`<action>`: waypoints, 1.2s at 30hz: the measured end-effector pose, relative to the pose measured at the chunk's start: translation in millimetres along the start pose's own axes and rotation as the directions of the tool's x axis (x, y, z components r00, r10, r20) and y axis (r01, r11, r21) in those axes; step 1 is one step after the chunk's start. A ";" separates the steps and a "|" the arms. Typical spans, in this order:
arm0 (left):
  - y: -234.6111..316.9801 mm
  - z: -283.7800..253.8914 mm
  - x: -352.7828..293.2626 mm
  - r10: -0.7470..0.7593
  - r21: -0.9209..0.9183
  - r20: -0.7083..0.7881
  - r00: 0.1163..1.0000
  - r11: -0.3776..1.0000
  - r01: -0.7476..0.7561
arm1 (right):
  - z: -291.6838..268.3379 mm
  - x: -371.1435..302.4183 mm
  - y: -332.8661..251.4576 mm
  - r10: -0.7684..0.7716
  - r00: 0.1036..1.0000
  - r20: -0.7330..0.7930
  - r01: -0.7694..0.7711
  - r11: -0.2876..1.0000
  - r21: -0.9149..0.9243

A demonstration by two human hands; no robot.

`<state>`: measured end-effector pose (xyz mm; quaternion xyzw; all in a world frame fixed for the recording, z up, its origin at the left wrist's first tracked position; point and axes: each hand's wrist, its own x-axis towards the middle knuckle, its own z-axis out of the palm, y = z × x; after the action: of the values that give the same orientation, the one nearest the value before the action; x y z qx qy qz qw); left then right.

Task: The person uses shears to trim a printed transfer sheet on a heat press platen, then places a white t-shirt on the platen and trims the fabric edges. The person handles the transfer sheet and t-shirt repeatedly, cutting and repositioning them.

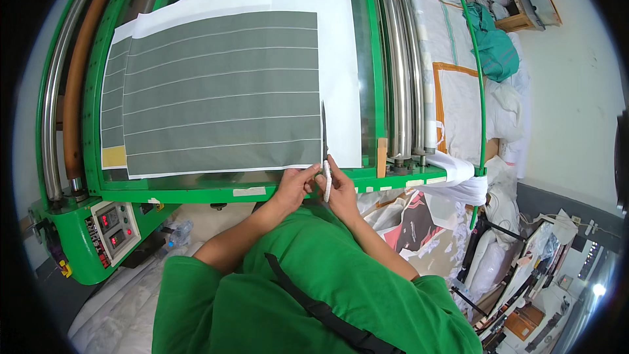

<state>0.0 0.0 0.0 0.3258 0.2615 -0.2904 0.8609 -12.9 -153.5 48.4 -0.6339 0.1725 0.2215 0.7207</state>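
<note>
A large white paper sheet (339,78) printed with dark grey panels and thin pale lines lies on the green-framed machine bed. My right hand (342,191) is closed around scissors (327,180) with a white-wrapped handle. Their dark blades point away from me along the right border of the grey print, over the near edge of the sheet. Just left of the scissors, my left hand (295,190) has its fingertips pinched at the sheet's near edge. The blades' exact opening is too small to make out.
Metal rollers (393,59) run along the machine's right side, and a brown roller (84,85) along its left. A control panel (113,233) with red displays sits at the near left corner. White wrapped bundles (452,33) and a teal bag (495,49) lie to the right.
</note>
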 end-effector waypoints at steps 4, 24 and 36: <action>-1.6 0.3 2.1 0.002 -0.056 0.019 1.000 0.998 -0.001 | -4.9 17.9 -6.3 -0.021 0.999 0.028 0.021 1.000 -0.021; -1.2 3.6 -13.7 0.049 -0.026 0.010 0.999 0.998 -0.049 | -3.1 95.4 -30.4 -0.170 0.985 0.035 0.173 0.971 -0.163; -8.8 -3.5 -13.1 0.071 0.012 0.058 0.996 0.997 -0.072 | 2.0 150.1 -65.3 -0.183 0.983 0.030 0.185 0.952 -0.244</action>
<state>-15.9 1.4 2.5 0.3327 0.2226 -0.2705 0.8756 148.6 -142.9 23.8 -0.7306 0.0814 0.1752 0.6549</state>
